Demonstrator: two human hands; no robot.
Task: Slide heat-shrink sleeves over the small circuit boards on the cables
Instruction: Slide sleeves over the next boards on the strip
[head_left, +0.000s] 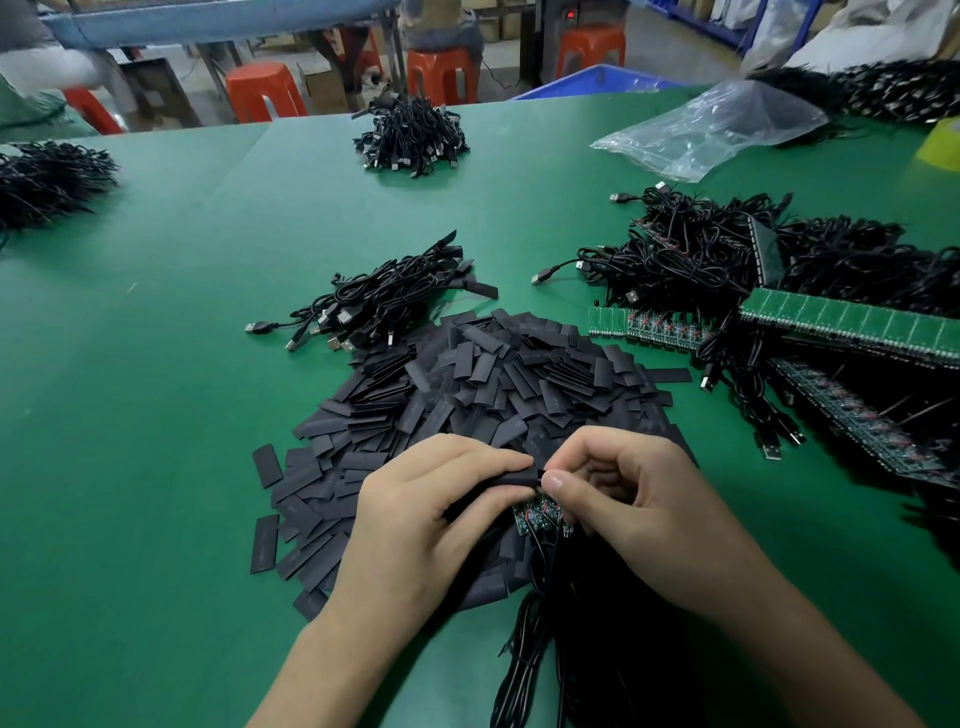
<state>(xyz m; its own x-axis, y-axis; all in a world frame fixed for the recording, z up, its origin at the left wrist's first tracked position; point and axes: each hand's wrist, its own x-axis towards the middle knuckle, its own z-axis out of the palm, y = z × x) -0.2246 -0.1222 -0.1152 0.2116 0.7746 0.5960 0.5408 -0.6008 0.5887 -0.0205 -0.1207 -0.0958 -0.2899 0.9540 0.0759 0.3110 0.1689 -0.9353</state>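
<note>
both hands meet low in the frame's centre: left hand pinches a sleeve, right hand pinches the boards touching its open end, cables trailing to the bottom edge. the sleeve looks barely started onto a board. a sleeved bundle lies above; the sleeve pile and board strips at right suggest much remains.
</note>
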